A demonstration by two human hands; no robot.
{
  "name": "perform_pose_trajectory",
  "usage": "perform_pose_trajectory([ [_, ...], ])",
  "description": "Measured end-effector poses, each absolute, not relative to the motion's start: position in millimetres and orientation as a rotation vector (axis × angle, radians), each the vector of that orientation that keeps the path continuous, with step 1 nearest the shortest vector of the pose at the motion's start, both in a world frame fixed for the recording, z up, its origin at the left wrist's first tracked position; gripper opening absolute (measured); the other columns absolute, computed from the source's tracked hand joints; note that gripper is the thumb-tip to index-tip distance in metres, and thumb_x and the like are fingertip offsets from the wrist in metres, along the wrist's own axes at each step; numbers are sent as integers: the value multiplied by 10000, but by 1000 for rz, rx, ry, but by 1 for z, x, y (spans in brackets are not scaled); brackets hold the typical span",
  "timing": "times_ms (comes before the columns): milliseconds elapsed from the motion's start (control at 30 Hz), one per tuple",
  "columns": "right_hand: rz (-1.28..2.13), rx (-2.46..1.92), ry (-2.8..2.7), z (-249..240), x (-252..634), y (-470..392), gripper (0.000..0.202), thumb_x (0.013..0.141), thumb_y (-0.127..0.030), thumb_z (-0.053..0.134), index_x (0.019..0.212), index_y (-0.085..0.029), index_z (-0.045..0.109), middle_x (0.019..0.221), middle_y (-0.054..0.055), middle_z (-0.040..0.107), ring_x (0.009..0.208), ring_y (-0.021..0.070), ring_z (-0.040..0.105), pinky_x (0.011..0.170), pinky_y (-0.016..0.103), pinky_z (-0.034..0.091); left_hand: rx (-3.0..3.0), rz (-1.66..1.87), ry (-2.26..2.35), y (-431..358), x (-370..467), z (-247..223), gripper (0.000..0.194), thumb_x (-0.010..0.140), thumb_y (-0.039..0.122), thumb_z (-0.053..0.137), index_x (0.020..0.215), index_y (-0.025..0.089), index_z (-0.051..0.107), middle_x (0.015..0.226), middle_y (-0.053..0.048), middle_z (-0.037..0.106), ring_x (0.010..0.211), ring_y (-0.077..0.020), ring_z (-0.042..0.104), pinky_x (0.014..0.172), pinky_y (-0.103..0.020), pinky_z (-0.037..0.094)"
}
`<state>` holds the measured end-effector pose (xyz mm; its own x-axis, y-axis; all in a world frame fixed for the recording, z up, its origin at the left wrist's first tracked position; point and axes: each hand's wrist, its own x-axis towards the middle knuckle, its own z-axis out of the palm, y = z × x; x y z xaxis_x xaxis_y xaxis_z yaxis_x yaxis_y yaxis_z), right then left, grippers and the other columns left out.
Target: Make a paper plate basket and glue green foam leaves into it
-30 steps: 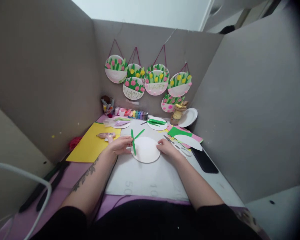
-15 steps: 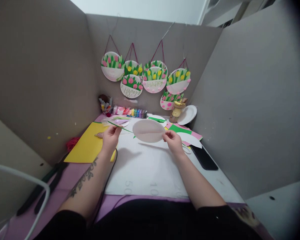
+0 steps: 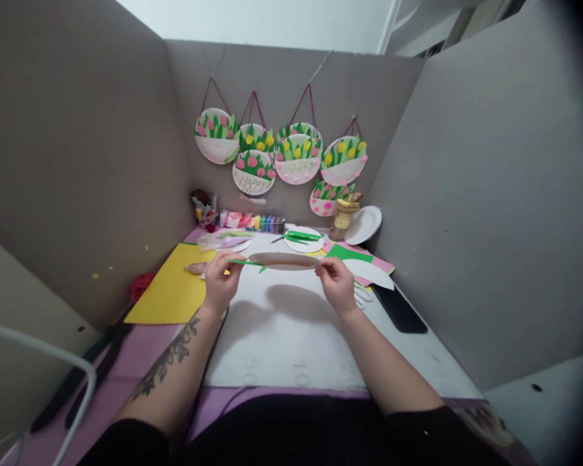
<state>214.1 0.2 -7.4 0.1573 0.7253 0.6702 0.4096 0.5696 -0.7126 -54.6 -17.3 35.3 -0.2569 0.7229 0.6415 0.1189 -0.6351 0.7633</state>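
A white paper plate point(image 3: 286, 261) is held up above the white board point(image 3: 282, 343), tilted so that it looks like a narrow oval. My right hand point(image 3: 337, 283) pinches its right edge. At the plate's left edge, my left hand point(image 3: 222, 279) has its fingers closed on a thin green strip point(image 3: 252, 263); whether these fingers also grip the plate cannot be made out. Beyond the hands lies another white plate point(image 3: 294, 246) with green paper pieces on it. The plate's shadow falls on the board below.
Yellow paper point(image 3: 162, 291) lies at left, a black phone point(image 3: 399, 309) and white scissors point(image 3: 363, 296) at right. Behind stand paint bottles point(image 3: 269, 224), a pen holder point(image 3: 205, 212) and a jar point(image 3: 342, 217). Decorated plates point(image 3: 298, 169) hang on the back panel.
The held plate has tipped from a wide oval to a narrow one. My left hand has moved right towards the plate, and the green strip is now nearly level.
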Motion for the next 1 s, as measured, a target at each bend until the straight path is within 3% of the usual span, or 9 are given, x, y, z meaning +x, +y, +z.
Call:
perform_pose_trajectory([
  [600,30,-883,-1472,6,202,-20,56,840,-265,573,814,-226,604,780,43,638,740,186,593,671,331,485,1755,2022,1078,-13,-61,25,46,724,236,701,756,262,720,801,-44,635,802,-191,573,795,-316,440],
  [1000,-40,-843,-1493,6,200,-22,54,836,-202,568,842,-243,602,817,32,659,784,185,609,805,376,478,1825,2018,1093,-9,-62,21,50,752,259,677,792,270,706,842,-42,638,834,-197,569,825,-337,434],
])
